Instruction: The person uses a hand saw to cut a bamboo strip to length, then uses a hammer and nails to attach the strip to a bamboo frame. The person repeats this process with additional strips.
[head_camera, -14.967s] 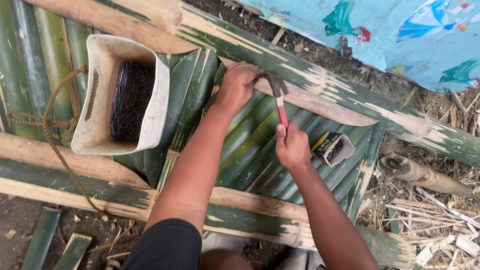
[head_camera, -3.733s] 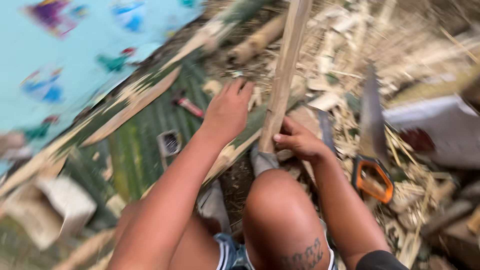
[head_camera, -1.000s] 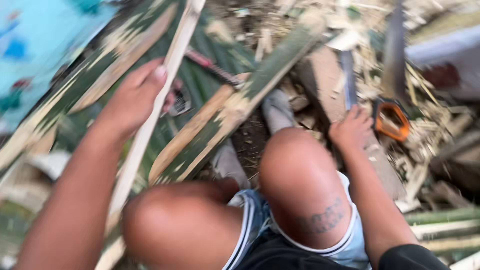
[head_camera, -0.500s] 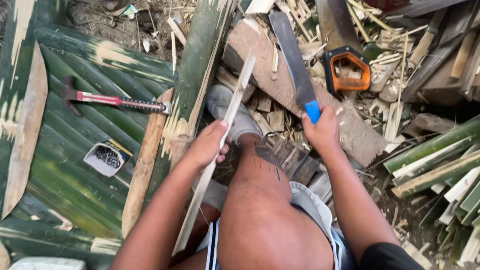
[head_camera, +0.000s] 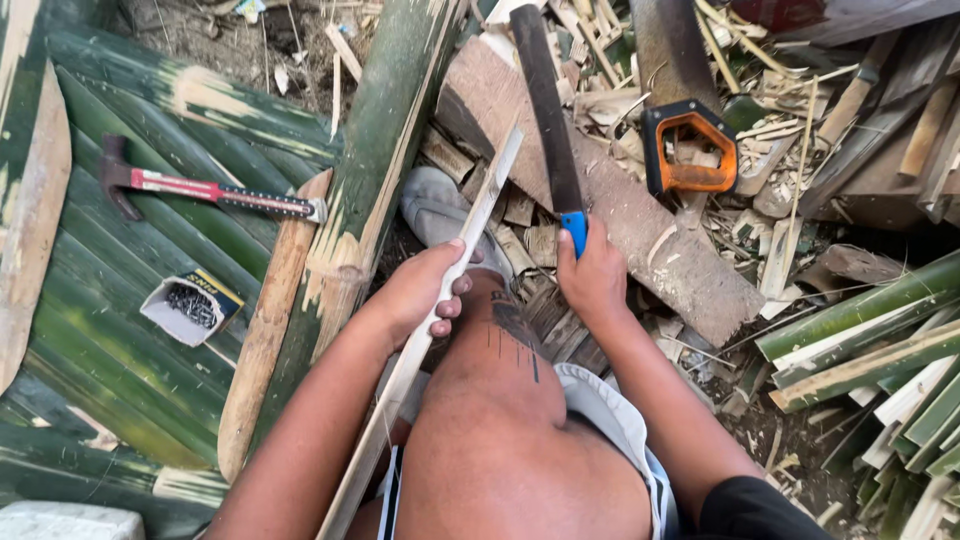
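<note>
At the far left a hammer (head_camera: 205, 190) lies on flattened green bamboo (head_camera: 120, 330), with a small open box of nails (head_camera: 190, 305) near it. The left hand (head_camera: 425, 290) is wrapped tight around a pale bamboo strip (head_camera: 470, 235) that slants up past the knee. Just right, the right hand (head_camera: 593, 280) is closed on the blue handle of a long knife (head_camera: 548, 120), its blade lying over a plank (head_camera: 640, 220). Farther right sits what looks like a saw handle (head_camera: 690, 150) among crowded offcuts.
</note>
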